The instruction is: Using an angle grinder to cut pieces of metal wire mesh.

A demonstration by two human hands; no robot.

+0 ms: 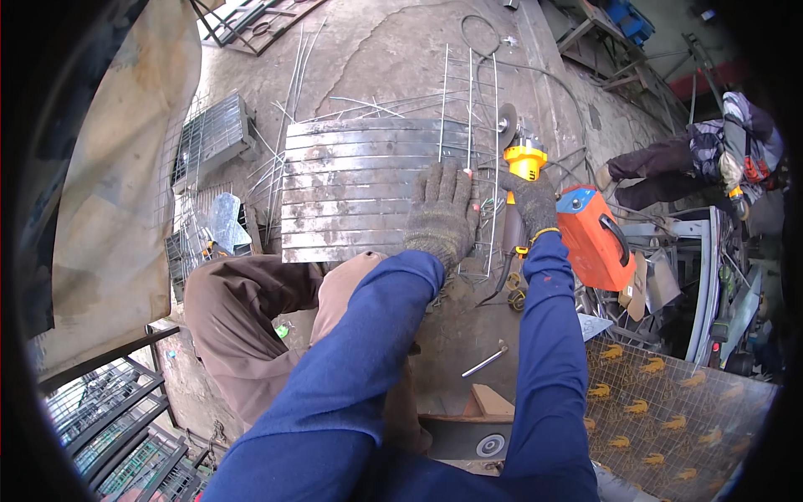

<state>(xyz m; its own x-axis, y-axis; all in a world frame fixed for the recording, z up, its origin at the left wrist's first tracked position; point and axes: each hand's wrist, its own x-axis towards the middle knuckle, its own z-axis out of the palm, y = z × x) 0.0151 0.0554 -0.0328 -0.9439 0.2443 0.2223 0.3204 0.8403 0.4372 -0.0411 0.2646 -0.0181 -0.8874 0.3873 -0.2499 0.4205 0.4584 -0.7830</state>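
My left hand [442, 213], in a grey knit glove, lies flat with fingers spread on the right end of a row of flat steel strips [351, 188] and on the thin wire mesh [481, 151] beside them. My right hand [533, 201], also gloved, grips the body of a yellow angle grinder [523, 155]. The grinder's disc [507, 125] stands upright at the far end, close to the mesh wires. Both blue sleeves reach in from the lower edge.
An orange box-shaped machine with a black handle [595, 238] sits right of the grinder. Loose wires [284, 109] and mesh panels [209, 138] lie at left. Another person [711, 159] crouches at far right. A patterned mesh sheet [669, 402] lies lower right; a metal rod [485, 362] rests on the concrete floor.
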